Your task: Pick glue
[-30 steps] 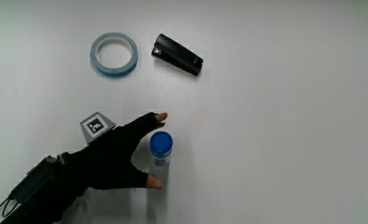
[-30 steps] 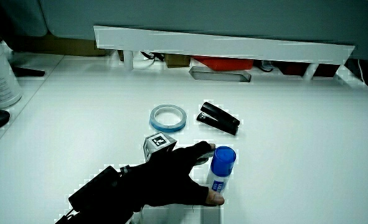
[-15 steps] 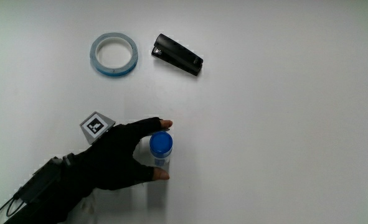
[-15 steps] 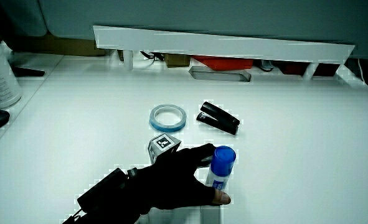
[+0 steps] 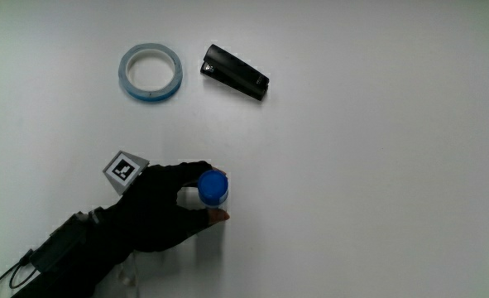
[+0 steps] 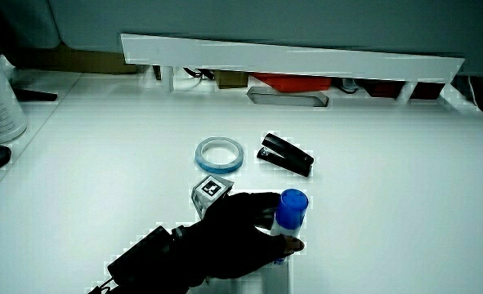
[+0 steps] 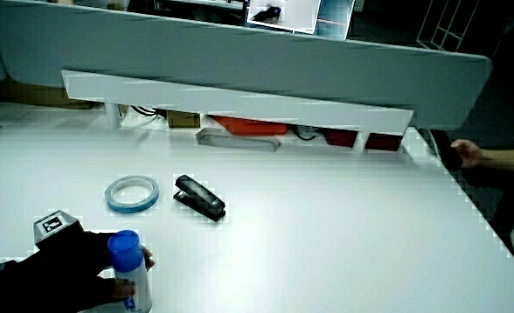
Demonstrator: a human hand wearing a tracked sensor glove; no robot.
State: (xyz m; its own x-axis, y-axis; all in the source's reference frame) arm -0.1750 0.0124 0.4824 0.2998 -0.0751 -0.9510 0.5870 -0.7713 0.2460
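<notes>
Fingers that stood spread on either side of the glue stick a second ago have now closed around it, thumb and fingertips wrapping the tube just under its blue cap. So the reach and the grasp look done; what is left, as far as I can judge, is the lift itself, since the glue stick [image 5: 213, 189] appears to stand upright on the counter [image 5: 376, 165] with its base down in a side view [image 6: 290, 214].

As for the hands [image 5: 157, 217], the gloved one is clenched on the tube, its forearm running back toward the counter edge nearest the person. A bare thumb tip [image 6: 294, 244] presses the lower part of the tube, and the patterned cube [image 5: 125, 169] sits on the back of the glove. The grip also shows in a side view [image 7: 124, 261].

Farther from the person than the glue, well apart from it, lie the tape ring [image 5: 151, 73] and the black stapler [image 5: 236, 73], untouched, just beside each other.
</notes>
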